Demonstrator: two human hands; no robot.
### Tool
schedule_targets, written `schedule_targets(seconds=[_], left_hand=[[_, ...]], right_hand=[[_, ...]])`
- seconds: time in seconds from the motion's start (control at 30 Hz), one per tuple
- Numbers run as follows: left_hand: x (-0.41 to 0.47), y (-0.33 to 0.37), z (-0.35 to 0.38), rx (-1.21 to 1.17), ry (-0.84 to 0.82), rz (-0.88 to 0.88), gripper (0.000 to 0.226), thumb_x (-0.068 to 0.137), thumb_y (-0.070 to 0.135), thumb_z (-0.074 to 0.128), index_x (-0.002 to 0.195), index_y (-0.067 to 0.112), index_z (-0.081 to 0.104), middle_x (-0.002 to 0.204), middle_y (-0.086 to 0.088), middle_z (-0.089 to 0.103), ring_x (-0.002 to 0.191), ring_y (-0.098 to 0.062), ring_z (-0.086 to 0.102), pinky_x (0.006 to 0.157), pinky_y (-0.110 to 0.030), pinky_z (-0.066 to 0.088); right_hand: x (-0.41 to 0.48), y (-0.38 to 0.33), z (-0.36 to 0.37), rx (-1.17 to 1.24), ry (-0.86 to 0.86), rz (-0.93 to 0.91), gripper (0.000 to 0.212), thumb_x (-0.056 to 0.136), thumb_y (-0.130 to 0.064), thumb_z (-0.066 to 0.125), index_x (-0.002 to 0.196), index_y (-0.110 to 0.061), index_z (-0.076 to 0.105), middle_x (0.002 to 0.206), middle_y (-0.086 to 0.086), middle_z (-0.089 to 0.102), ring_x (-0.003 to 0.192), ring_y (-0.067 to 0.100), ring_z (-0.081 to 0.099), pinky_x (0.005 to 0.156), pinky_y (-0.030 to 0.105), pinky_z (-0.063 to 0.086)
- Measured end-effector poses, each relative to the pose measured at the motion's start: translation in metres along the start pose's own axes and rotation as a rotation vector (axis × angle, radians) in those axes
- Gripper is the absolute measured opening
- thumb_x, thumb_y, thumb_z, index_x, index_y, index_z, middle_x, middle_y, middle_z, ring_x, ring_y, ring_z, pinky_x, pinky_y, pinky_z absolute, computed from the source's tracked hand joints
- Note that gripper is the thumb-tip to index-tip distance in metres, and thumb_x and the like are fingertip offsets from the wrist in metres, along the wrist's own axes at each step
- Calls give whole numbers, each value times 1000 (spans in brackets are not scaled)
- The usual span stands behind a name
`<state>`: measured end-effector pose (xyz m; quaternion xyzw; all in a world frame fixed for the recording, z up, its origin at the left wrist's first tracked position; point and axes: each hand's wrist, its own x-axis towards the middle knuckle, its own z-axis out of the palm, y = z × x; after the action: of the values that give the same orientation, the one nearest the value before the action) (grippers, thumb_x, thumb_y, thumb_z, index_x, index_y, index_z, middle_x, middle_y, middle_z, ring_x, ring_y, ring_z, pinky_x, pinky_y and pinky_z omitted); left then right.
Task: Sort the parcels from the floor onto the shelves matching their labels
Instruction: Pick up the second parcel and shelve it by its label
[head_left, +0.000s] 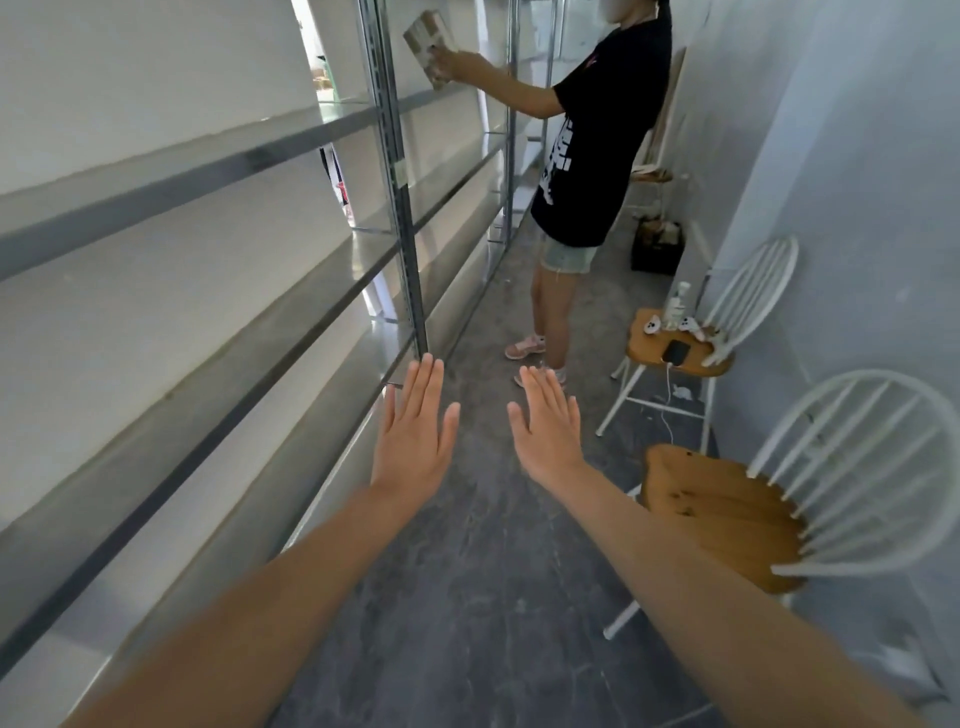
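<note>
My left hand (415, 434) and my right hand (550, 426) are stretched out flat in front of me, palms down, fingers straight, holding nothing. They hover over the dark grey floor (467, 597) beside the long metal shelving (218, 270) on my left. The shelf boards near me look bare. Further down the aisle another person (597, 140) in a black T-shirt holds a brown parcel (428, 47) up against a high shelf. No parcel lies on the floor near my hands.
Two white chairs with wooden seats stand along the right wall: a near chair (727, 514) and a far chair (680, 348) bearing a phone, a bottle and small white items. A dark crate (657, 249) sits on the floor behind the person. The aisle is narrow.
</note>
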<state>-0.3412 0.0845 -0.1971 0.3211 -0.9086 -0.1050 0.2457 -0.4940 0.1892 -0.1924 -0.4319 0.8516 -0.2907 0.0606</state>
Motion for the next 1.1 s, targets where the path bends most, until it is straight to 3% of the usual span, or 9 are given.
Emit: schedule_targets(seconds=[0.47, 0.77, 1.0, 1.1], left_hand=[[124, 6, 88, -76, -58, 158, 68, 102, 49, 9, 162, 18, 8, 170, 4, 1, 154, -5, -12, 126, -37, -9], [250, -37, 139, -80, -98, 211, 67, 103, 47, 13, 162, 14, 15, 170, 1, 9, 155, -9, -2, 128, -45, 2], [313, -24, 175, -136, -125, 251, 68, 103, 47, 15, 160, 11, 21, 170, -3, 14, 156, -14, 3, 128, -42, 3], [337, -9, 196, -127, -152, 282, 67, 103, 47, 14, 161, 13, 17, 170, -1, 9, 156, -12, -2, 125, -30, -9]], right_hand=[[110, 65, 3, -43, 69, 117, 57, 107, -35, 28, 160, -20, 16, 169, -5, 12, 156, 13, 0, 126, 45, 0], [226, 87, 26, -42, 99, 228, 56, 107, -36, 28, 160, -20, 17, 168, -5, 15, 156, 13, 2, 126, 46, 3], [278, 121, 28, -21, 60, 301, 57, 107, -37, 27, 160, -21, 14, 169, -5, 11, 156, 13, -1, 126, 46, 1], [306, 143, 20, -10, 62, 302, 57, 108, -37, 28, 160, -20, 14, 169, -5, 10, 156, 13, -2, 126, 47, 0]])
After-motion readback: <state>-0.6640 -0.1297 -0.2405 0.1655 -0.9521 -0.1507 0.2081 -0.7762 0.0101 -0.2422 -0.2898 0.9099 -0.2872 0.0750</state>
